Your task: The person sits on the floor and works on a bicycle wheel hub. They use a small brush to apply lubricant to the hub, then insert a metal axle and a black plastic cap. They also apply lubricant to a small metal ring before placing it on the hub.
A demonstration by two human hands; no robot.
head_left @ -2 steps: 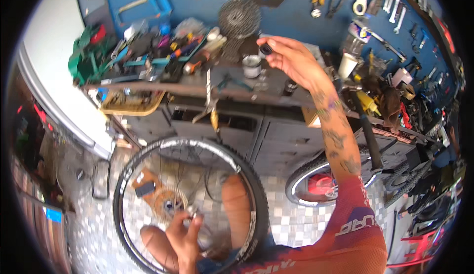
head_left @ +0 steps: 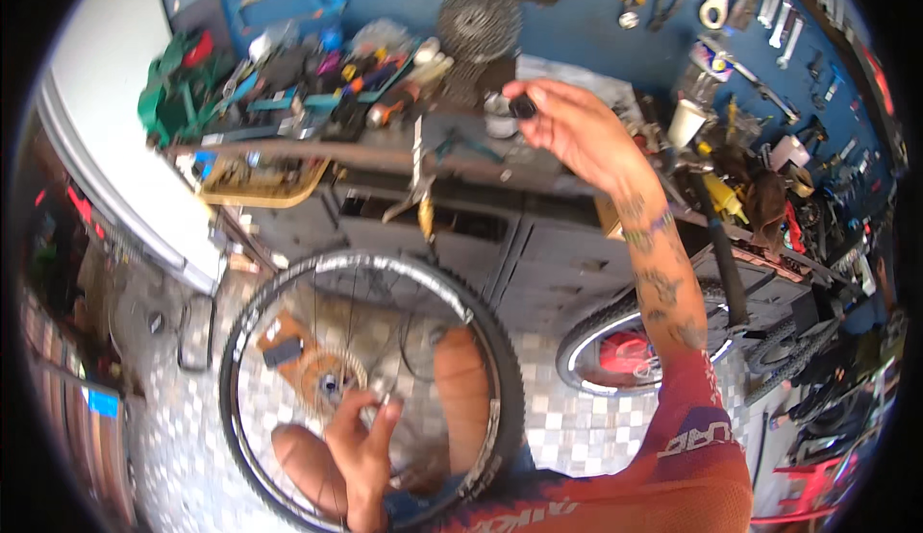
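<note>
My right hand (head_left: pixel 582 134) is raised over the workbench, its fingers pinching a small round black part (head_left: pixel 523 106) that looks like a cap. Just behind it is an open round tin (head_left: pixel 498 122), partly covered by the fingers. A bicycle wheel with a black knobby tyre (head_left: pixel 511 370) stands upright between my knees. Beside the wheel's hub my left hand (head_left: pixel 361 446) is closed, thumb against fingers, around a small silvery piece (head_left: pixel 385 398) too blurred to name. A large toothed cassette (head_left: pixel 332 379) shows on the hub.
Tools and parts crowd the workbench (head_left: pixel 375 156), including pliers (head_left: pixel 466 146) with dark green handles. A cassette (head_left: pixel 479 22) leans at the back wall. Another wheel (head_left: pixel 567 355) stands by the cabinet, right. A hammer-like dark handle (head_left: pixel 726 273) juts past the bench edge.
My right hand has come slightly down and toward the tin, now overlapping it, and the black part has turned a little. The whole view has shifted slightly. My left hand stays by the hub.
</note>
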